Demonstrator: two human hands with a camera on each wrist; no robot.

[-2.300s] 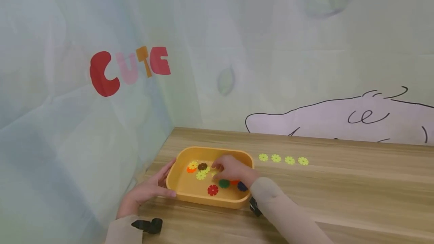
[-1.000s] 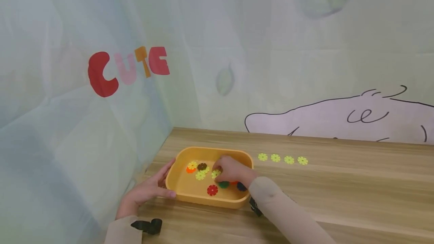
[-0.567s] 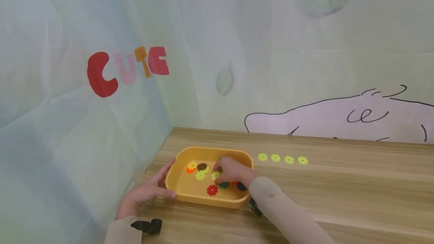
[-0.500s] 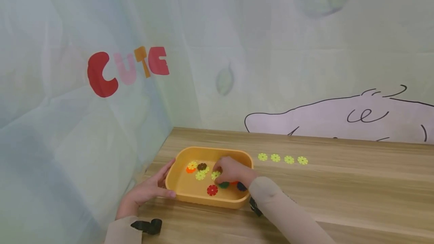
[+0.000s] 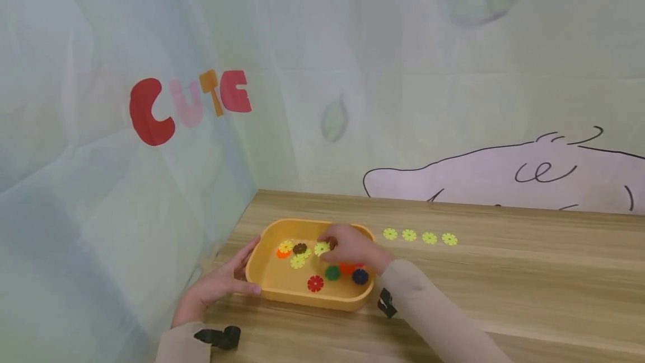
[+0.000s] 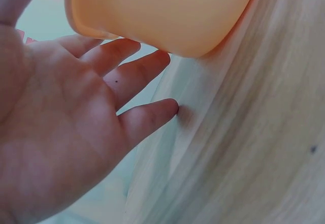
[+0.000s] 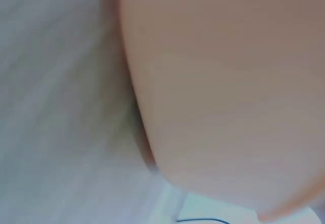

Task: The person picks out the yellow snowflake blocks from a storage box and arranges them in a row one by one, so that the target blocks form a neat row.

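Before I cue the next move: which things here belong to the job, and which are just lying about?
Likely in the job:
left hand, against the tray
right hand, pinching a lime disc
row of four lime discs, on the table

Seemingly just there:
red disc, green disc, blue disc, in the tray
wall letters, drawing

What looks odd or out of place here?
Nothing stands out as spilled or damaged. Four yellow-green discs sit in a neat row on the table; differently coloured discs lie scattered in the orange tray, some overlapping.
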